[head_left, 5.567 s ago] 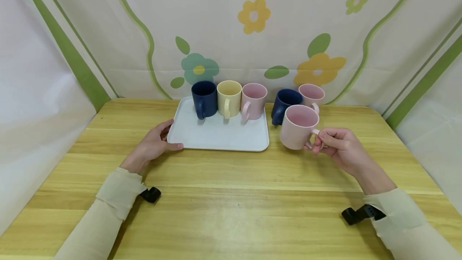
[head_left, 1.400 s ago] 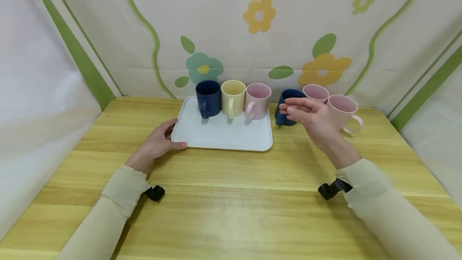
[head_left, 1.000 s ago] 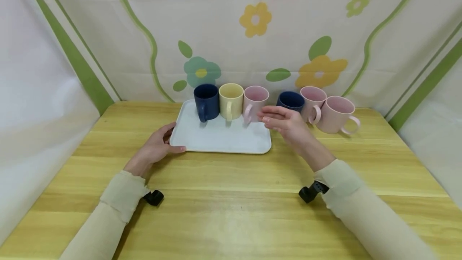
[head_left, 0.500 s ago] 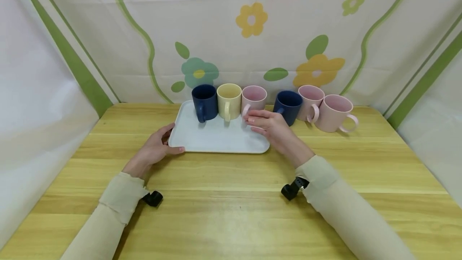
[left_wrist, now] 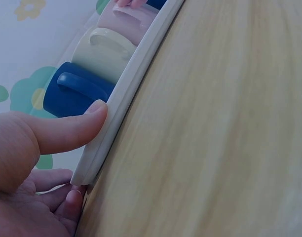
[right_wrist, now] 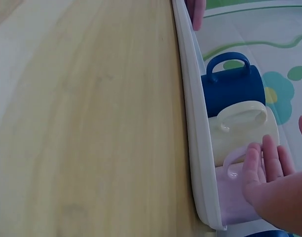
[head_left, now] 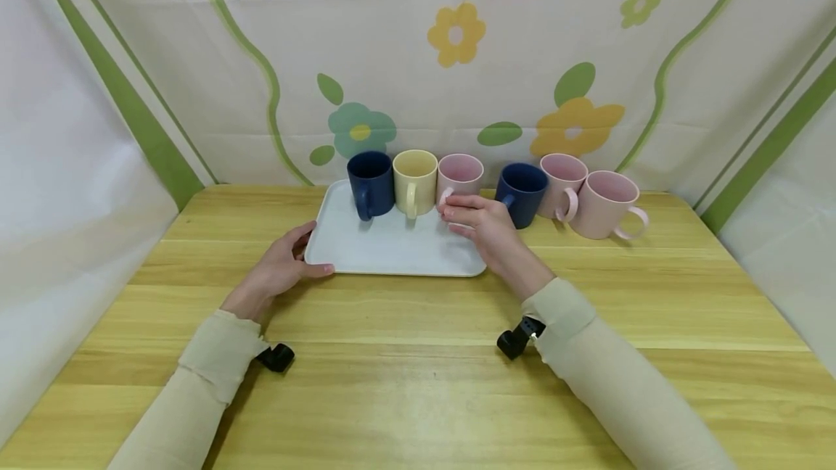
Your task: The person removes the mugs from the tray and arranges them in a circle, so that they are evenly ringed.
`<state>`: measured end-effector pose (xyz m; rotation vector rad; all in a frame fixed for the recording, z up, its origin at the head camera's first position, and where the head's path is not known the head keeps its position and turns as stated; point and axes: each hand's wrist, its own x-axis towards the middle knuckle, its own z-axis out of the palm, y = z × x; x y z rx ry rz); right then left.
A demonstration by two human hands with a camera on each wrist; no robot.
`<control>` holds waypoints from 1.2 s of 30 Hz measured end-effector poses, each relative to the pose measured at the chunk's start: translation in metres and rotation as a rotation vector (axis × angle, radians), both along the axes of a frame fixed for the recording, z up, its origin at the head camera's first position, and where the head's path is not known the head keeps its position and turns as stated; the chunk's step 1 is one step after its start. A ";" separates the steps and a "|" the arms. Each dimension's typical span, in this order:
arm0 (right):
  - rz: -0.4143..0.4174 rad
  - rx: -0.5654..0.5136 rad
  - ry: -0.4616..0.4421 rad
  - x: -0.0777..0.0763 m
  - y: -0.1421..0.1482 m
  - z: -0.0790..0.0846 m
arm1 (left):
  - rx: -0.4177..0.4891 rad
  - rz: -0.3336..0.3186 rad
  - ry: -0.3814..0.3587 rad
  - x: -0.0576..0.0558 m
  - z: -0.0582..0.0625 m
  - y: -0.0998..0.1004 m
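Observation:
My left hand (head_left: 277, 265) holds the white tray (head_left: 385, 249) by its left end, with the thumb on the rim and the fingers at the corner, some tucked beneath it. Along the tray's back stand a navy mug (head_left: 381, 183), a cream mug (head_left: 424, 183) and a pink mug (head_left: 465, 174), in that order from the left, upright with handles toward me. At the tray's right side my right hand (head_left: 491, 231) reaches in with fairly straight fingers. Its fingertips are right at the pink mug's handle (right_wrist: 234, 165) and hide part of that mug.
Right of the tray, on the wooden table (head_left: 418, 383), stand another navy mug (head_left: 525, 198) and two more pink mugs, one farther back (head_left: 555, 183) and one at the far right (head_left: 597, 216). A white floral cloth (head_left: 418, 56) hangs right behind.
My right hand first held a pink mug by its handle; that mug now stands at the far right. The emptied hand has moved left to the tray's pink mug. My left hand has stayed put.

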<state>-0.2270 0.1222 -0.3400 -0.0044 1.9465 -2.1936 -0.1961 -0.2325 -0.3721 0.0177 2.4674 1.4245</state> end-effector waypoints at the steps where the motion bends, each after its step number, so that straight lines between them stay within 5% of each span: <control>1: -0.011 0.002 0.005 0.000 0.000 0.000 | -0.002 -0.002 0.001 0.000 0.000 0.000; 7: -0.041 0.040 0.000 -0.002 0.000 -0.001 | -0.004 -0.006 0.009 0.000 0.000 0.001; 21: 0.038 -0.004 -0.094 -0.013 -0.004 -0.008 | -0.009 -0.022 0.025 0.000 0.001 0.002; 36: 0.070 0.011 -0.109 0.002 0.008 -0.013 | -0.003 -0.013 0.010 0.000 0.002 0.004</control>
